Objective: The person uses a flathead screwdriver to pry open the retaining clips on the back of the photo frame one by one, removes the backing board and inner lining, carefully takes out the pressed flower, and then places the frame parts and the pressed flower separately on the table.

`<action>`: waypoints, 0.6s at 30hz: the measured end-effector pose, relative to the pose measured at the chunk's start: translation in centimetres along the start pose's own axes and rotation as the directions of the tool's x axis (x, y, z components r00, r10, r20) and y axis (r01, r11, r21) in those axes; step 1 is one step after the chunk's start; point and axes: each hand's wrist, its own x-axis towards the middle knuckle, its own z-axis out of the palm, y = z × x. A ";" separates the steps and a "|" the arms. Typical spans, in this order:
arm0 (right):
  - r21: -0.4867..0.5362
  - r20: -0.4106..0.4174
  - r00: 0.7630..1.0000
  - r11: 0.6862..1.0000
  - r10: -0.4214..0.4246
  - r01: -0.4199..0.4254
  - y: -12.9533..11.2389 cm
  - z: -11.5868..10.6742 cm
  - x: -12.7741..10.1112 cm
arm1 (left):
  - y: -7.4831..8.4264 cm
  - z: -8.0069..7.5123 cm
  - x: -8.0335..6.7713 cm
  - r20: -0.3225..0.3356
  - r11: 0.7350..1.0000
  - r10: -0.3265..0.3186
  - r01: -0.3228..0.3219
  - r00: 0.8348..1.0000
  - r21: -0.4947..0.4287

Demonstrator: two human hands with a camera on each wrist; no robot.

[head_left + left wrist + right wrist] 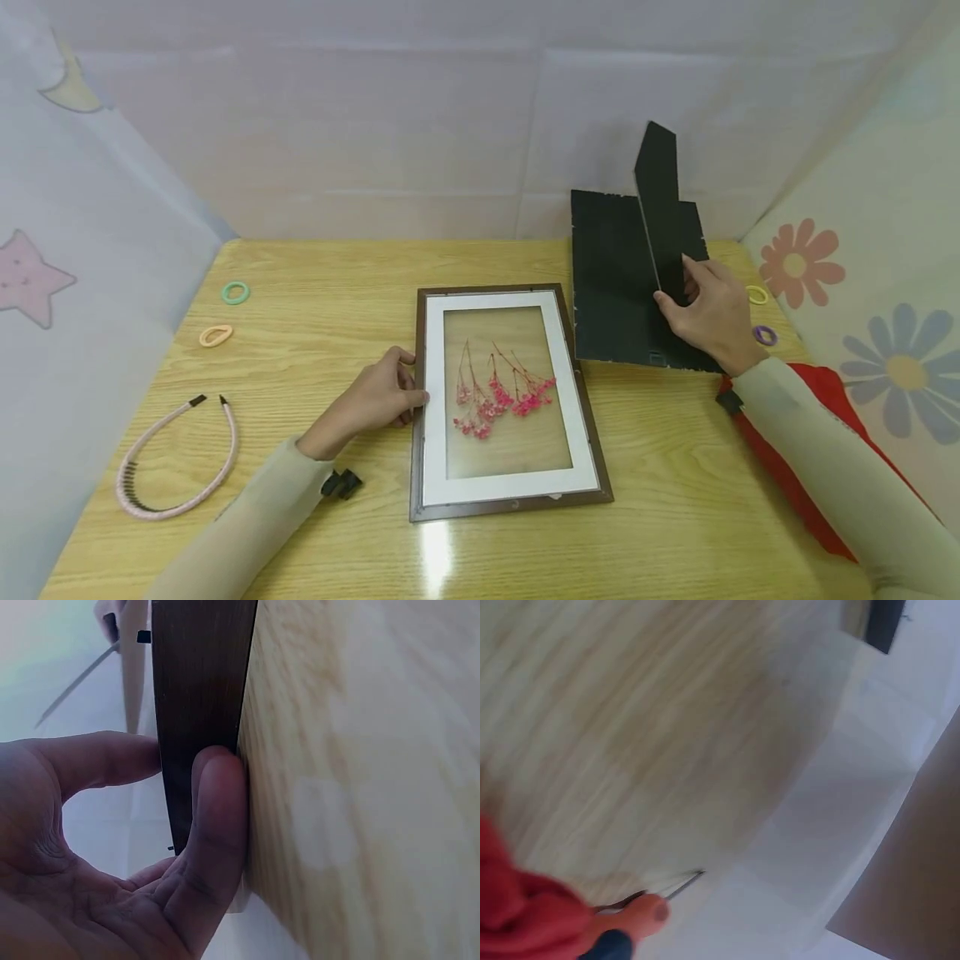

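No readable text, label or number anywhere.

Both arms in long, close-fitting sleeves of pale beige-green cloth, plain, no print. Left sleeve (247, 517) ends at wrist; small black clip-like mount (341, 483) sits under cuff. Right sleeve (825, 450) same cloth, ends at wrist; black strap or mount (729, 402) at cuff edge. Left hand (378, 398) and right hand (708, 312) bare, no rings, no gloves.
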 end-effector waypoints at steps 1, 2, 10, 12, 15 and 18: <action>-0.003 0.004 1.000 1.000 -0.002 0.002 0.3 0.2 -0.1 | 0.0 0.0 0.0 -0.001 1.000 0.000 0.000 1.000 -0.003; -0.004 0.009 1.000 1.000 -0.007 0.007 0.5 0.4 -0.2 | -0.1 0.0 -0.1 -0.003 1.000 -0.003 0.003 1.000 -0.006; -0.044 0.095 0.995 0.999 -0.001 0.005 2.1 2.0 -1.1 | -0.3 -0.1 -0.6 -0.020 1.000 0.012 -0.012 1.000 -0.013; -0.053 0.125 0.992 0.999 0.013 -0.007 2.4 2.4 -1.2 | -0.3 -0.1 -0.6 -0.026 1.000 0.015 -0.016 1.000 -0.016; -0.064 0.178 0.984 0.998 0.025 -0.014 2.9 2.9 -1.4 | -0.2 0.0 -0.6 -0.029 1.000 0.023 -0.023 0.999 -0.019; -0.080 0.250 0.968 0.997 0.034 -0.015 3.4 3.5 -1.5 | -0.3 0.0 -0.6 -0.028 0.999 0.021 -0.022 0.999 -0.028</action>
